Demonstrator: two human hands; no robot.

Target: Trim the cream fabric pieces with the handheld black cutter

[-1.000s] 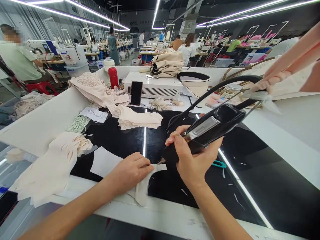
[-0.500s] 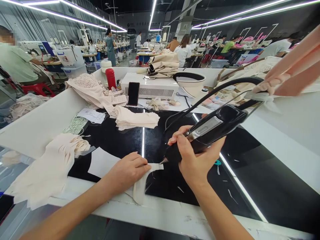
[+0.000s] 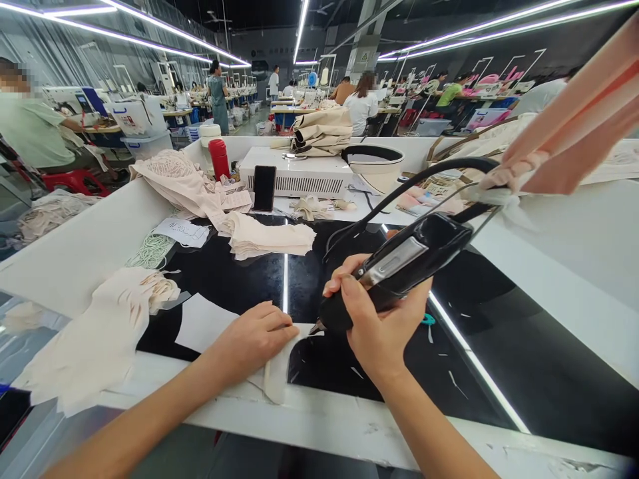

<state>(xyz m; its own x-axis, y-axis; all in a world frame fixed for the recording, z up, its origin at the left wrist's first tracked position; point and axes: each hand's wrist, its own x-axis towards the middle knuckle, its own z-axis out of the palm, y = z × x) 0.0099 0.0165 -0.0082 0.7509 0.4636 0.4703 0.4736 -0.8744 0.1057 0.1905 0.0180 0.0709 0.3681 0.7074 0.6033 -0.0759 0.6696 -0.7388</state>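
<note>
My right hand is wrapped round a black corded hand tool, whose tip touches the edge of a cream fabric piece on the black glossy worktop. My left hand lies on that fabric piece with its fingers pressed flat together, holding it down near the tool tip. A black cable arcs up from the tool to the right.
Cream fabric piles lie at the left and middle. A white paper sheet, a phone leaning on a white box, a red bottle and pink straps are around. Other workers sit at far tables.
The tool and my right hand have shifted slightly left, bringing the tip closer to my left fingers on the fabric. My left hand has stayed in place.
</note>
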